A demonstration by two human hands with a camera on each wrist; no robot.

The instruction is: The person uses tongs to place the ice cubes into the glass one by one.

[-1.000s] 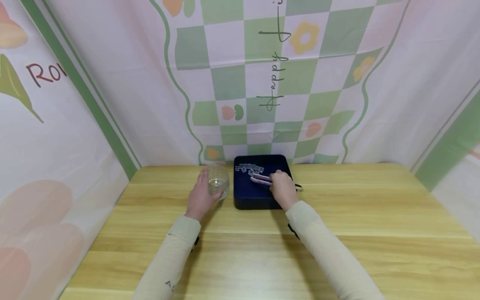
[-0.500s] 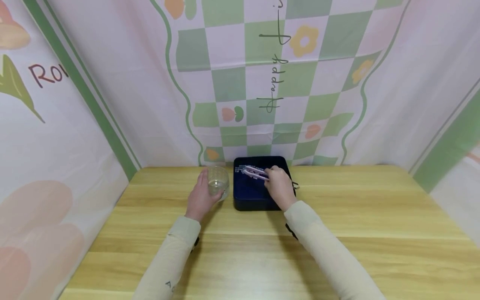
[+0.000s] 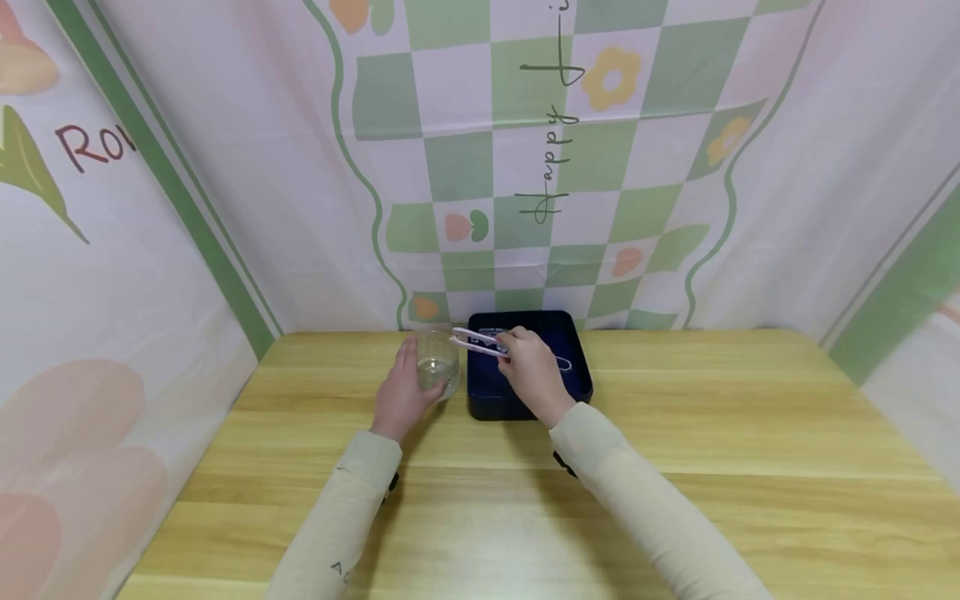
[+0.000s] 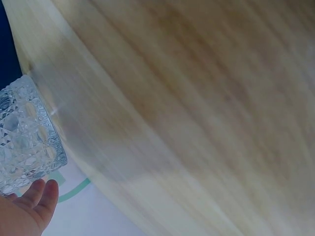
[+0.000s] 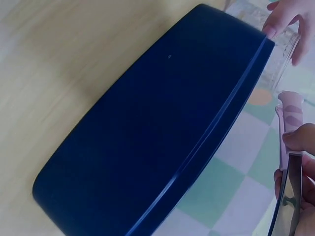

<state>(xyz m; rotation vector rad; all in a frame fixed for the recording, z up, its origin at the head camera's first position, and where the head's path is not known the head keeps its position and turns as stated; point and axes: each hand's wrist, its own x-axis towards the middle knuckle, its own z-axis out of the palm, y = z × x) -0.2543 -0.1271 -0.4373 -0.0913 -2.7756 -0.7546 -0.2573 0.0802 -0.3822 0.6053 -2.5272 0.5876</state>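
Observation:
My left hand grips a clear glass tumbler from its left side, thumb at the front. In the left wrist view the tumbler shows a faceted pattern. My right hand holds a pair of tongs, metal with lilac tips, slanting left over a navy box. The tong tips are right at the tumbler's rim; I cannot tell whether they hold a piece. Small clear pieces like ice cubes lie in the box, largely hidden behind the tongs and hand.
The box stands at the back of the wooden table, just right of the tumbler. A checked cloth hangs behind the table's rear edge, and a printed cloth hangs on the left.
The right hand has moved the tongs left, from the clear pieces inside the box to the tumbler's rim. The left hand and the tumbler have stayed in place.

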